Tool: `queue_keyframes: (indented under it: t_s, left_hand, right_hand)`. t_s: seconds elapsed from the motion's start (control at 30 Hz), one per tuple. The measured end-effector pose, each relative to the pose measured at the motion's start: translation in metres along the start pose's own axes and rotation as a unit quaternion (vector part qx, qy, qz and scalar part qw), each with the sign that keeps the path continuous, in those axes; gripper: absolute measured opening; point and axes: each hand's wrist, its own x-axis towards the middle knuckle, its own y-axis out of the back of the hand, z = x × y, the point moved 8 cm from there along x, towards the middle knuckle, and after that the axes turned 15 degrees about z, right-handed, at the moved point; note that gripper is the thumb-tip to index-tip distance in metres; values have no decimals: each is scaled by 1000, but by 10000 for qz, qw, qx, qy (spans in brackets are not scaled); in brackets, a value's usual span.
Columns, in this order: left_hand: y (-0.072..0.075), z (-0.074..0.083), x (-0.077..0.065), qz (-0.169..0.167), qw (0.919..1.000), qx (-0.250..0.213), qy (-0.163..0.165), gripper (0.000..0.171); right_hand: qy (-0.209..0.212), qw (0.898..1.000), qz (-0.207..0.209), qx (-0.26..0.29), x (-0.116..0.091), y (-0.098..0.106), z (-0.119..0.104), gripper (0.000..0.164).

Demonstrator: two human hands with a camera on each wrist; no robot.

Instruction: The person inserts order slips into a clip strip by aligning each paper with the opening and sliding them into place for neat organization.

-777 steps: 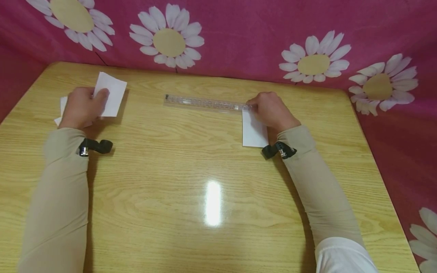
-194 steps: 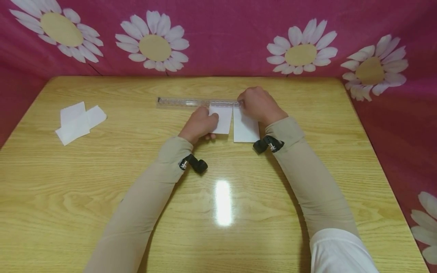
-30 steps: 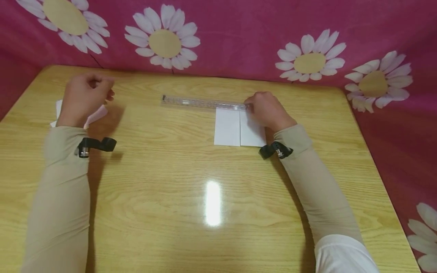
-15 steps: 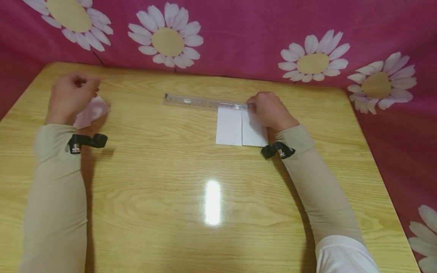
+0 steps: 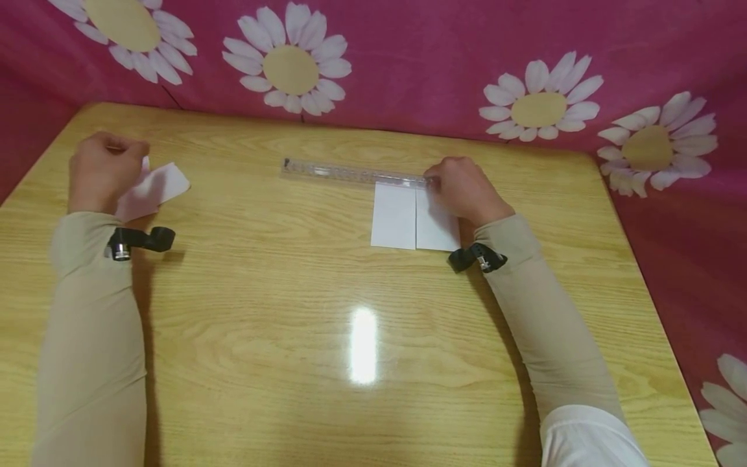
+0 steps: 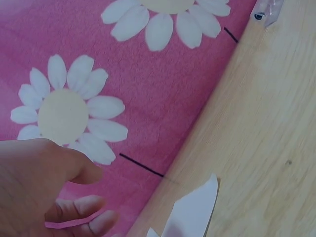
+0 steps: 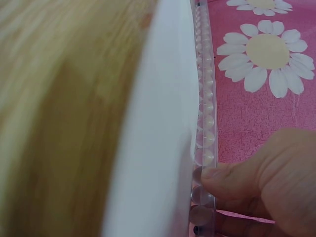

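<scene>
My right hand point(image 5: 467, 191) grips the right end of a clear plastic strip point(image 5: 350, 174); the right wrist view shows its thumb pressed on the strip's row of round transparent bumps point(image 7: 207, 121). Two white paper cards, one left point(image 5: 393, 217) and one right point(image 5: 436, 224), sit side by side along the strip's near edge. My right hand partly covers the right card. Over at the far left, my left hand point(image 5: 105, 172) hovers by several overlapping white paper pieces point(image 5: 167, 185) and hides some of them. Its fingers are loosely bent in the left wrist view, with nothing between them.
The wooden table point(image 5: 280, 292) backs onto a pink cloth point(image 5: 403, 65) printed with daisies. A bright light reflection point(image 5: 364, 347) shows on the tabletop. Both wrists carry black camera mounts, left point(image 5: 142, 240) and right point(image 5: 475, 257).
Over the last second my left hand has drifted left, uncovering more of the paper pieces. My right hand keeps its grip. Only the right card was at the strip 25.9 seconds ago.
</scene>
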Motion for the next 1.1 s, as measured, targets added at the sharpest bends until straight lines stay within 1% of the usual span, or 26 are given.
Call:
queue_keyframes:
  t_s: [0.13, 0.3, 0.4, 0.47, 0.57, 0.67, 0.77, 0.9, 1.0, 1.1]
  left_hand:
    - [5, -8, 0, -66, 9998, 27, 194, 32]
    - [14, -17, -1, -162, 9993, -3, 343, 34]
    - [16, -22, -2, -254, 9980, -16, 572, 35]
    - [16, -25, -1, -266, 9973, 63, 684, 40]
    - [15, -27, 0, -220, 9962, 221, 816, 52]
    - [15, -30, 0, -224, 9953, 416, 851, 63]
    - [15, -30, -1, -255, 9954, 592, 708, 75]
    - [14, -29, -6, -430, 9952, 793, 375, 88]
    - [13, -28, -8, -458, 9942, 963, 113, 87]
    - [13, -29, -8, -341, 9933, 1105, -48, 83]
  right_hand:
    - [-30, 10000, -14, 5, 0, 0, 1, 34]
    - [-5, 10000, 15, -15, 0, 1, 0, 34]
    - [-7, 10000, 18, -34, 0, 1, 0, 34]
    - [-22, 10000, 7, -48, 0, 1, 0, 34]
    - [-55, 10000, -24, -62, -1, 1, 1, 34]
    - [-87, 9999, -47, -52, -1, 1, 1, 34]
    - [-94, 9999, -46, -32, -1, 1, 1, 34]
    - [-90, 10000, -24, -2, 0, 1, 1, 35]
    - [-76, 10000, -5, 1, 0, 1, 0, 35]
    - [-70, 10000, 0, -20, 0, 1, 0, 35]
